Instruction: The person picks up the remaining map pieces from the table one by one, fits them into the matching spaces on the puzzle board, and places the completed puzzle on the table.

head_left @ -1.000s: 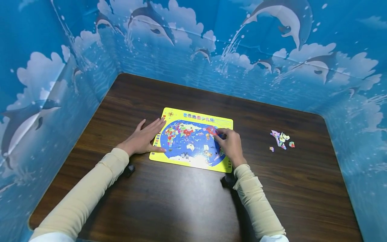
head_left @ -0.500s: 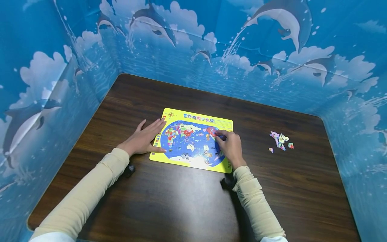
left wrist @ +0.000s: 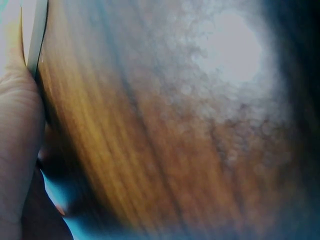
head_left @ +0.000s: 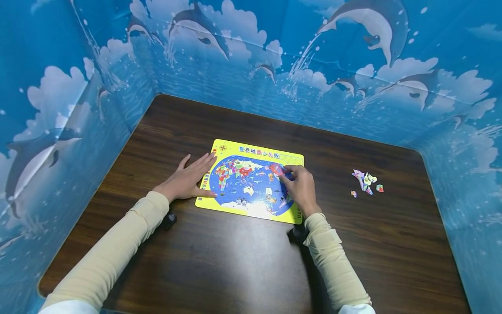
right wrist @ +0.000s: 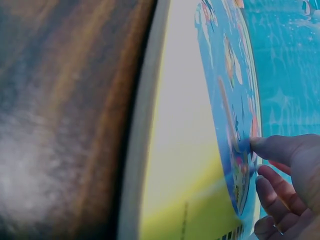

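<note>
A yellow-bordered world map puzzle board (head_left: 235, 208) lies flat on the table. My left hand (head_left: 188, 176) rests on its left edge, fingers spread straight and thumb along the lower left of the blue map. At the upper right of the map, my right hand (head_left: 300, 186) pinches a red puzzle piece (head_left: 276, 168) between thumb and curled fingers, down at the board's surface. The right wrist view shows the right thumb (right wrist: 272, 146) touching the board, with the other fingers curled below it. Part of the red piece is hidden behind the fingertips.
Several loose colourful puzzle pieces (head_left: 364, 181) lie on the dark wooden table (head_left: 243, 261) to the right of the board. Blue dolphin-print cloth (head_left: 235, 65) hangs around the table's back and sides. Black wrist devices (head_left: 296, 234) sit under both wrists.
The right fingers shift very slightly at the red piece. The left hand stays in place on the board, and the loose pieces have not moved.
</note>
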Available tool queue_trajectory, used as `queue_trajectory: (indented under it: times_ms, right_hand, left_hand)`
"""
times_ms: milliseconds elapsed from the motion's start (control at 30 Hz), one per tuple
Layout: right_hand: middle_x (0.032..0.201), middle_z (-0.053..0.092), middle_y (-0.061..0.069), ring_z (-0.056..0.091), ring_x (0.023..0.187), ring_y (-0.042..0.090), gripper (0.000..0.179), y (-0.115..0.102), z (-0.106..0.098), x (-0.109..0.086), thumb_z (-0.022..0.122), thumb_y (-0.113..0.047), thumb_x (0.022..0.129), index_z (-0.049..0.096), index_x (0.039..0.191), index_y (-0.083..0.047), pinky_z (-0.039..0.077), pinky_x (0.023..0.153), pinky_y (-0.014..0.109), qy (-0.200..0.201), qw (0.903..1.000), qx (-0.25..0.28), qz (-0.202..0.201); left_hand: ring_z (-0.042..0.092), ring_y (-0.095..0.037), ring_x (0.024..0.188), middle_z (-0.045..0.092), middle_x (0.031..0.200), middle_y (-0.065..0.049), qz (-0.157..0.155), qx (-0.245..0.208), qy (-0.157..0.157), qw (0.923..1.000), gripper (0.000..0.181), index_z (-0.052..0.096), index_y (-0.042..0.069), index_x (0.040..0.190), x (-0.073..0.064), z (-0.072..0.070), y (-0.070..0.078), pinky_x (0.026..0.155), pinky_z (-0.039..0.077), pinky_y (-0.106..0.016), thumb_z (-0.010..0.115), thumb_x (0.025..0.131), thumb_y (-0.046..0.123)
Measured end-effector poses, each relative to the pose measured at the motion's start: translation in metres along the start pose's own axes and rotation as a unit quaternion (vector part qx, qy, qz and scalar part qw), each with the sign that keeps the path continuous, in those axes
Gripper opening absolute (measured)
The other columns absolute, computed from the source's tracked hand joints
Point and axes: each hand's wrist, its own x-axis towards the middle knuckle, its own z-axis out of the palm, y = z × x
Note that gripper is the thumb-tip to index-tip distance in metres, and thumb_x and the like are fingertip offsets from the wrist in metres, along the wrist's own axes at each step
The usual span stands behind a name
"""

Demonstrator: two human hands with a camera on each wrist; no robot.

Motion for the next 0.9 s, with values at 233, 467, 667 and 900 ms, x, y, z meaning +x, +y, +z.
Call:
queue_trajectory:
  times_ms: [233,467,667,900]
  right_hand:
    - [0.104,0.067,0.006,0.057,0.081,0.019,0.032,0.003,-0.003,0.003,0.073,-0.027,0.089,0.072,0.114,-0.008,0.05,0.071,0.035,-0.005,0.9999,0.012,0.008]
    - [0.099,0.068,0.009,0.06,0.08,0.022,0.022,0.01,-0.018,0.006,0.064,-0.016,0.095,0.072,0.113,-0.007,0.05,0.068,0.036,0.078,0.9905,0.096,0.061]
    - [0.1,0.069,0.009,0.062,0.083,0.022,0.021,0.014,-0.035,0.0,0.064,-0.011,0.094,0.071,0.113,-0.006,0.051,0.07,0.032,0.115,0.9835,0.111,0.085]
    - [0.098,0.069,0.011,0.062,0.082,0.023,0.021,-0.005,-0.054,-0.015,0.066,-0.007,0.092,0.071,0.111,-0.001,0.05,0.071,0.024,0.072,0.9791,0.187,0.034]
  left_hand:
    - [0.003,-0.024,0.149,0.004,0.163,-0.004,0.004,-0.004,-0.004,1.0,0.118,0.006,0.014,0.157,0.003,-0.002,0.0,0.113,-0.007,-0.06,0.059,0.074,0.079]
    - [0.004,-0.024,0.149,0.004,0.163,-0.003,0.008,-0.002,-0.002,1.0,0.117,0.006,0.014,0.157,0.01,-0.005,0.003,0.113,-0.006,-0.06,0.06,0.074,0.077]
    - [0.006,-0.025,0.149,0.007,0.163,-0.005,0.027,-0.006,0.01,0.9996,0.117,0.009,0.014,0.157,0.015,-0.006,-0.001,0.113,-0.005,-0.061,0.061,0.073,0.077]
    - [0.006,-0.023,0.149,0.007,0.163,-0.001,0.011,-0.049,0.044,0.9978,0.119,0.01,0.017,0.158,-0.029,0.011,-0.001,0.113,-0.007,-0.058,0.065,0.07,0.077]
